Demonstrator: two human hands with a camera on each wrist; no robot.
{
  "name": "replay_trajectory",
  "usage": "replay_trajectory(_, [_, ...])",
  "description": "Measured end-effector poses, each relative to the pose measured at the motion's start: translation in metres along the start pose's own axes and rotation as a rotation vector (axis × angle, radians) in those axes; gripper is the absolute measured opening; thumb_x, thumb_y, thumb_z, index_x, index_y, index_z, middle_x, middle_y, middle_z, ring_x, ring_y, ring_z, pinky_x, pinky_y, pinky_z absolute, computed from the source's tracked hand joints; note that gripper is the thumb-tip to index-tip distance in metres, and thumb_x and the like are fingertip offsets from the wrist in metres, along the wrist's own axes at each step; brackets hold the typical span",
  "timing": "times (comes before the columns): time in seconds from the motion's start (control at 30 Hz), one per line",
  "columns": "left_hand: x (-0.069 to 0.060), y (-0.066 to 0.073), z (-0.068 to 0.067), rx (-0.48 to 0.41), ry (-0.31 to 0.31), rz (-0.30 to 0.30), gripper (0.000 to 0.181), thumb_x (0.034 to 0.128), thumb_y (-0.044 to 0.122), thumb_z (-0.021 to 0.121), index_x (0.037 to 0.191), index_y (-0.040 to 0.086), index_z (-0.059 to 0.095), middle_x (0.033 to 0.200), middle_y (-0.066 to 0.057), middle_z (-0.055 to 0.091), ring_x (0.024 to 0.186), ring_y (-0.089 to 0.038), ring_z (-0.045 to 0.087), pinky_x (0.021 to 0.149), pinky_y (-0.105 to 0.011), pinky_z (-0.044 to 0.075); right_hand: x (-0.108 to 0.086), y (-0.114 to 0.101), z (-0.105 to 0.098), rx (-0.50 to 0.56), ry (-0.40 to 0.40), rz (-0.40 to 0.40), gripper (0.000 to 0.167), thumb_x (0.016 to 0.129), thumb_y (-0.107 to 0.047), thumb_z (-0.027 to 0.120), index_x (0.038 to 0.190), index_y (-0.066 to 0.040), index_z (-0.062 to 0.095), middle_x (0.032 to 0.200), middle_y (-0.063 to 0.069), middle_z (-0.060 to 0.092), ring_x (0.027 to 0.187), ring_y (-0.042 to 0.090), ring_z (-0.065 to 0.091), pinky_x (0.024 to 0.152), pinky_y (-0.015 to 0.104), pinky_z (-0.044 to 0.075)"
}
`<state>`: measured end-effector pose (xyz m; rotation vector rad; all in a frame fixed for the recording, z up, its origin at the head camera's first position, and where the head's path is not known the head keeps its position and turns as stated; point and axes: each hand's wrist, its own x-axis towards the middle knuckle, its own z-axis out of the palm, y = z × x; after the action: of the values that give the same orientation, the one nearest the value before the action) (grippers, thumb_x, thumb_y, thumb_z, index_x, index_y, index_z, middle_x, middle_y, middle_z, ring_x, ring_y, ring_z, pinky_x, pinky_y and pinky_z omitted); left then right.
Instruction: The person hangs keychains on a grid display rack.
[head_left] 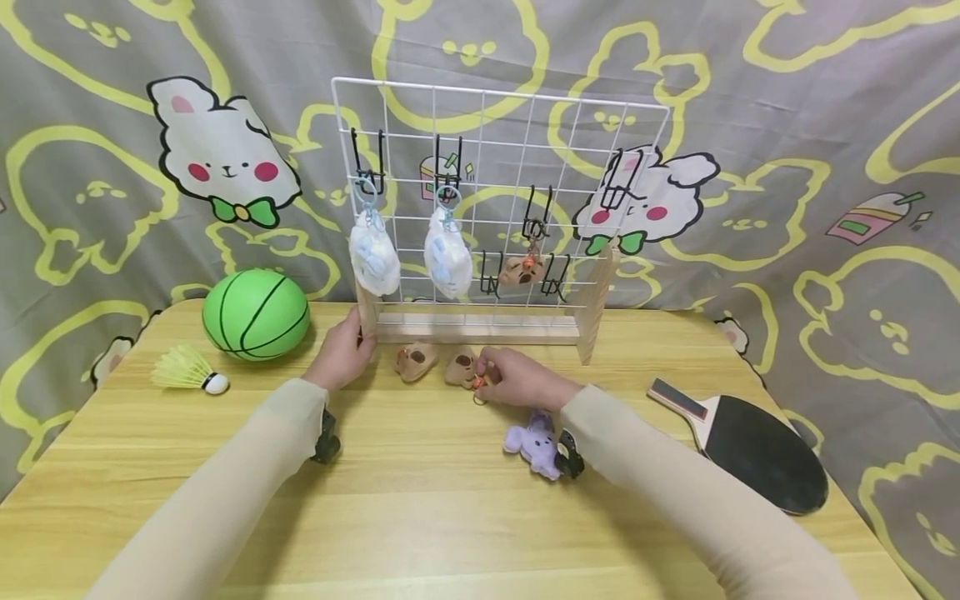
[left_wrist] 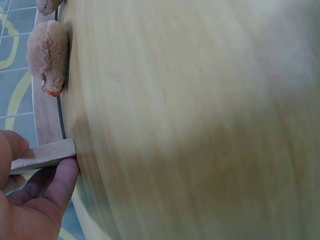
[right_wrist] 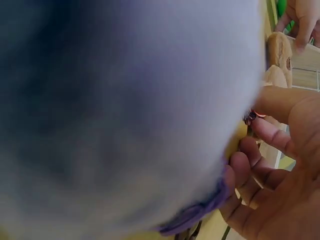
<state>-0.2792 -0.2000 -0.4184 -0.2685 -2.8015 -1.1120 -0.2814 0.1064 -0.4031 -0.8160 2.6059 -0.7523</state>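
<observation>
My left hand [head_left: 345, 348] grips the left wooden foot [left_wrist: 47, 154] of a white wire grid rack [head_left: 480, 91], with thumb and fingers on either side of the board. My right hand [head_left: 527, 380] pinches the ring end of a brown plush keychain [head_left: 459, 367] lying on the table before the rack. Left of it lies another brown plush keychain [head_left: 416, 362]. Under my right wrist is a purple plush keychain [head_left: 538, 444], blurred and very close in the right wrist view. Two white-and-blue plush keychains [head_left: 374, 252] and a brown one [head_left: 517, 272] hang from black hooks [head_left: 534, 208].
On the left of the table stand a green ball [head_left: 256, 314] and a yellow shuttlecock [head_left: 187, 370]. A black table tennis paddle [head_left: 765, 450] lies at the right. Behind the rack hangs a patterned grey curtain [head_left: 517, 33]. More black hooks [head_left: 618, 183] are on the grid.
</observation>
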Motion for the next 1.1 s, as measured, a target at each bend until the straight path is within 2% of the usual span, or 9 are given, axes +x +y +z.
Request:
replay_trajectory(0.23, [-0.001,0.001,-0.001,-0.002,0.001,0.006,0.054,0.1039,0.000,0.046,0.154,-0.013,0.030,0.141,-0.044,0.054,0.116,-0.052,0.065,0.093,-0.059,0.060,0.004,-0.006,0.000,0.019,-0.028,0.078,0.025,0.092,-0.017,0.079,0.103,-0.006,0.059,0.078,-0.002,0.052,0.068,0.011,0.047,0.060,0.023,0.041])
replay_trajectory(0.4, [0.000,0.002,0.000,-0.003,0.002,0.007,0.054,0.1041,0.001,0.045,0.154,-0.012,0.030,0.140,-0.043,0.054,0.114,-0.051,0.066,0.092,-0.058,0.060,0.006,-0.009,-0.002,0.064,-0.048,0.127,0.028,0.094,-0.022,0.078,0.103,-0.004,0.058,0.078,-0.002,0.052,0.069,0.012,0.049,0.060,0.023,0.041])
replay_trajectory(0.53, [0.000,0.002,0.000,-0.006,0.003,0.003,0.054,0.1038,0.001,0.046,0.153,-0.012,0.031,0.141,-0.043,0.054,0.115,-0.051,0.065,0.093,-0.058,0.060,0.006,-0.013,0.000,0.035,-0.026,0.144,0.030,0.096,-0.027,0.077,0.101,-0.006,0.057,0.081,-0.002,0.052,0.074,0.013,0.050,0.064,0.023,0.042])
replay_trajectory(0.67, [0.001,0.002,0.001,-0.006,-0.002,-0.001,0.054,0.1039,0.001,0.046,0.153,-0.013,0.030,0.142,-0.043,0.053,0.118,-0.052,0.064,0.095,-0.059,0.060,0.008,-0.013,0.003,-0.009,-0.011,0.144,0.026,0.097,-0.024,0.076,0.100,-0.007,0.056,0.084,-0.002,0.053,0.077,0.013,0.050,0.067,0.023,0.042])
replay_trajectory(0.83, [0.002,0.001,0.001,-0.007,-0.006,-0.005,0.054,0.1038,0.001,0.047,0.153,-0.013,0.031,0.143,-0.043,0.053,0.121,-0.053,0.063,0.097,-0.060,0.059,0.008,-0.012,0.004,0.059,-0.001,0.151,0.024,0.092,-0.013,0.078,0.099,-0.005,0.056,0.088,0.001,0.057,0.081,0.014,0.051,0.071,0.023,0.043])
replay_trajectory(1.0, [0.002,0.000,0.000,0.001,-0.001,-0.004,0.051,0.1034,0.001,0.047,0.150,-0.013,0.033,0.142,-0.043,0.053,0.122,-0.054,0.062,0.099,-0.061,0.058,0.005,-0.010,0.004,0.114,0.009,0.082,0.026,0.086,-0.002,0.076,0.099,-0.004,0.053,0.087,0.002,0.056,0.081,0.014,0.051,0.072,0.022,0.045])
replay_trajectory(1.1, [0.001,0.000,0.000,0.007,0.000,-0.003,0.049,0.1034,0.001,0.047,0.149,-0.013,0.034,0.142,-0.044,0.053,0.125,-0.056,0.060,0.102,-0.063,0.056,0.003,-0.006,0.004,0.127,0.007,0.048,0.025,0.087,0.000,0.074,0.102,-0.004,0.054,0.086,0.001,0.055,0.080,0.012,0.051,0.070,0.020,0.045])
